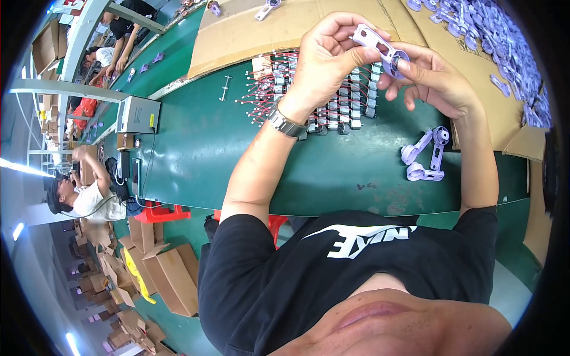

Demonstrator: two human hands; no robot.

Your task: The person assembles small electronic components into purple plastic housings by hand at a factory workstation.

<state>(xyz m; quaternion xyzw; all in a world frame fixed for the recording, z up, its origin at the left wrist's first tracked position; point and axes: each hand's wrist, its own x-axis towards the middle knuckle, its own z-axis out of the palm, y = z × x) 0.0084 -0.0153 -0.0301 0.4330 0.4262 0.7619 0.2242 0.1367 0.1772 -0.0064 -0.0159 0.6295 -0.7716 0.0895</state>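
Observation:
A lavender plastic housing (373, 39), long with a round ring end, is raised over the table between my two hands. My left hand (329, 62) pinches its long handle part between thumb and fingers. At the ring end, my right hand (439, 77) grips with thumb and forefinger, its other fingers curled loosely. Below my hands, rows of small motors (341, 105) with red wires (264, 95) stand on the green table (237, 160); my left hand and wrist hide part of them. Three similar housings (438, 148) lie together near my right forearm.
A large heap of lavender housings (504, 47) rests on cardboard (469, 71) at the far right. More cardboard (231, 35) covers the table's back. A grey metal box (138, 115) stands at the left. Co-workers (89, 190) sit farther left; open cartons (172, 276) lie on the floor.

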